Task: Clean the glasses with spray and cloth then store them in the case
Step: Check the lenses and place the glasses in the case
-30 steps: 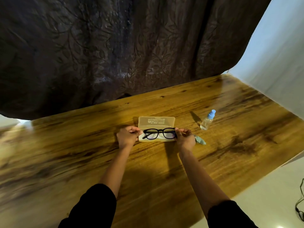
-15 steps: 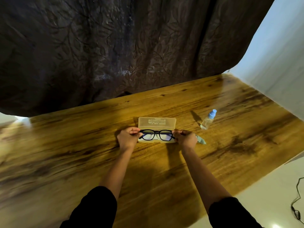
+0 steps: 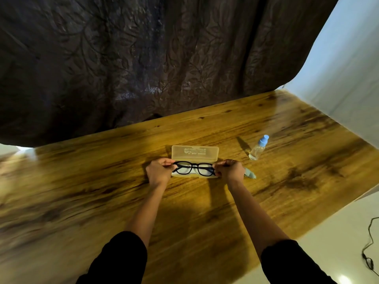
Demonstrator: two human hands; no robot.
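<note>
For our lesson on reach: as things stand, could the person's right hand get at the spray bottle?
Likely yes, once freed. The right hand pinches one end of the glasses over the open case, so must let go first. The spray bottle stands just beyond it, bare table between.

Glossy wood table [image 3: 102, 191], translucent plastic case [image 3: 194, 153].

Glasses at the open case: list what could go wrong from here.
1. The left hand and right hand pinch the glasses at their ends, close to the lenses; fingers could smudge them.
2. Whether the frame sits fully in the case is unclear; shutting the open lid on it skewed might pinch it.
3. The spray bottle stands near the right hand; a careless withdrawal could tip it.
</note>
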